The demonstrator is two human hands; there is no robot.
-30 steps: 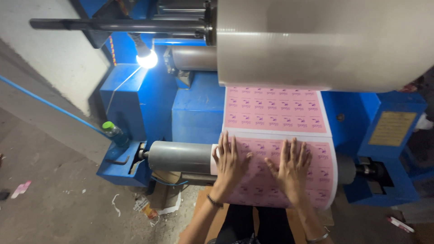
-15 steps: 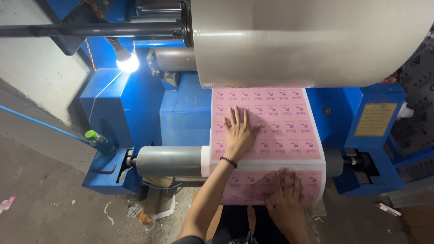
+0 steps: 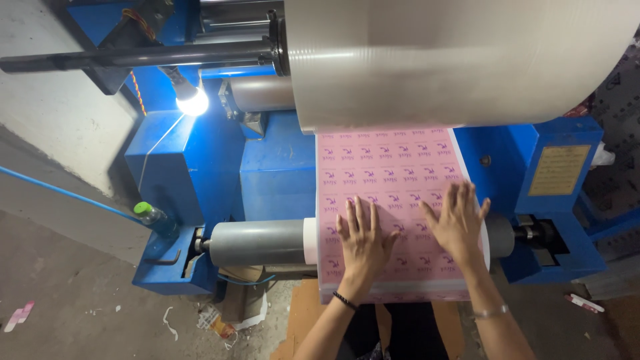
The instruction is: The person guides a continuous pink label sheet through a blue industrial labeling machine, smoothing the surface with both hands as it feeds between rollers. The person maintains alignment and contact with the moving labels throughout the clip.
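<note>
— Where are your hands right now?

— Both lie flat on the pink printed sheet (image 3: 387,193), where it bends over the grey roller (image 3: 257,243). Your left hand (image 3: 363,241) is palm down with the fingers spread and straight, gripping nothing. Your right hand (image 3: 459,223) sits just beside it, a little higher, also open and pressed flat, fingers fanned.

— And the sheet itself?

— It comes down from under the big pale roll (image 3: 460,60) at the top, runs over the blue machine (image 3: 273,177) front, and wraps the grey roller under your palms. It is covered in rows of small purple marks, set in a regular grid. Its lower edge hangs just below your wrists.

— Any signs or labels on the machine?

— A yellowish rectangular plate (image 3: 559,170) is fixed to the blue housing on the right, well apart from your right hand. The writing on it is too small to make out.

— What else is around you?

— A lit bulb (image 3: 192,103) glows at the upper left under a dark shaft (image 3: 133,57). A bottle with a green cap (image 3: 152,217) stands by the left end of the machine. You wear a dark band (image 3: 345,301) on the left wrist and a thin bracelet (image 3: 491,311) on the right. Paper scraps (image 3: 227,323) lie on the floor below the roller.
</note>
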